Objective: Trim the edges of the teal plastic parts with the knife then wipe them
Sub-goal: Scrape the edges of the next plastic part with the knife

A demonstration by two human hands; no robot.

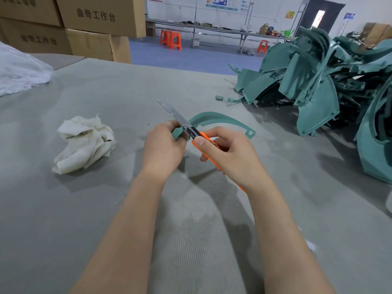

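Judged as mid-trim, with the wiping not yet begun. Holds the near end of the curved teal strip [218, 117] in the left hand [163, 146], fingers curled round it, with the rest of the arc sweeping off toward 2 o'clock; cannot tell whether its far tab touches the grey table [110, 90] or hangs just above. Grips the orange-handled knife [175, 113] in the right hand [231, 152], fingers clamped round the handle and thumb laid along the top, blade pointing to 11 o'clock and crossing the strip's edge right beside the left fingertips. To do this step well: keep the blade at a shallow angle and shave off only the flash, never the body of the part. Push away toward 11 o'clock, not back toward the left thumb. Tuck the left fingertips below the cutting line, with steel and skin so near each other. Take short strokes and feed the arc through the left grip rather than reaching far along it. Consider drawing in some of that long exposed blade, probably prone to flex under side load. Afterwards, reach to 9 o'clock for the crumpled white cloth [84, 143], well apart from both hands. Plenty more to come, going by the heap of teal parts [318, 81] at 2 o'clock.
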